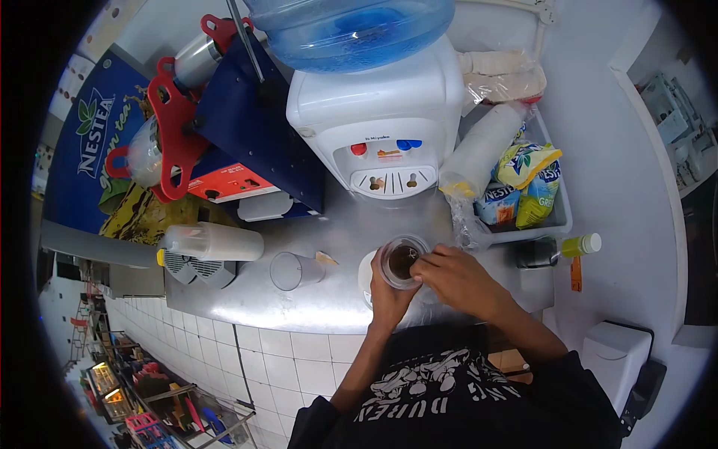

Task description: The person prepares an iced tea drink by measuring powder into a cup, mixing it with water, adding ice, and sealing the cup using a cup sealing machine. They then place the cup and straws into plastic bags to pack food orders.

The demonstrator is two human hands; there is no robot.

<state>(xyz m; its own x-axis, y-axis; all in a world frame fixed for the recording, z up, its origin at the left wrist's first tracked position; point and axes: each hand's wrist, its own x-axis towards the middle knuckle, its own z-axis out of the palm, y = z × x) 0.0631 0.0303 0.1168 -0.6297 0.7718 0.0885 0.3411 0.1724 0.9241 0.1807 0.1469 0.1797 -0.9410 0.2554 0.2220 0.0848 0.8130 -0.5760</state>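
My left hand (pixel 390 301) is wrapped round a clear plastic cup (pixel 384 256) with dark brown contents. At the cup's rim my right hand (pixel 458 275) has its fingers pinched together over the opening. Whatever those fingers hold, if anything, is hidden. A white round object (pixel 366 278) shows partly behind the cup and my left hand. To the left, an empty clear cup (pixel 295 271) is on the steel counter (pixel 321 303).
A white water dispenser (pixel 378 101) with a blue bottle (pixel 351 34) stands behind. On the right, a white bin (pixel 562 213) holds Nestea packets (pixel 538 187), near a yellow-green bottle (pixel 580 245). Stacked cups (pixel 217 242) and a blue cup-sealing machine (pixel 254 127) are left.
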